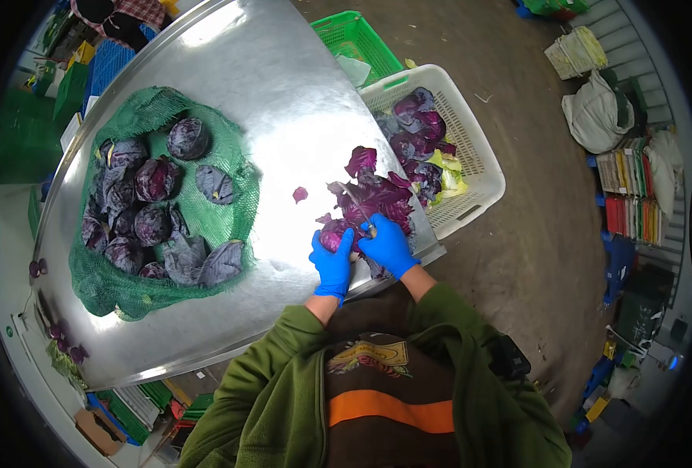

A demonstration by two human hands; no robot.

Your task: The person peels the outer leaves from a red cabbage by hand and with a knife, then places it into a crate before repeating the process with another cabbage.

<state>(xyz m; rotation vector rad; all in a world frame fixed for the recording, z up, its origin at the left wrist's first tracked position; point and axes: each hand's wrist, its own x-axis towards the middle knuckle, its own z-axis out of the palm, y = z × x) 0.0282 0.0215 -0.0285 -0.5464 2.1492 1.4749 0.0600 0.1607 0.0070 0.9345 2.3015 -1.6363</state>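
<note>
A steel tabletop (268, 101) fills a packing floor strewn with crates; at its near edge sits a red cabbage head (333, 232), gripped from the left by the left hand (333, 261), blue-gloved, fingers curled around it; the right hand (387, 243) closes on something at the head's top, seemingly a small knife, though too small to tell; loose purple leaves (373, 195) pile just behind; a white crate (471, 168) of trimmings stands beside the edge; a green net (229, 222) of untrimmed heads lies well apart. Trimming well likely means steadying the head firmly and keeping left fingers clear of the cut.
</note>
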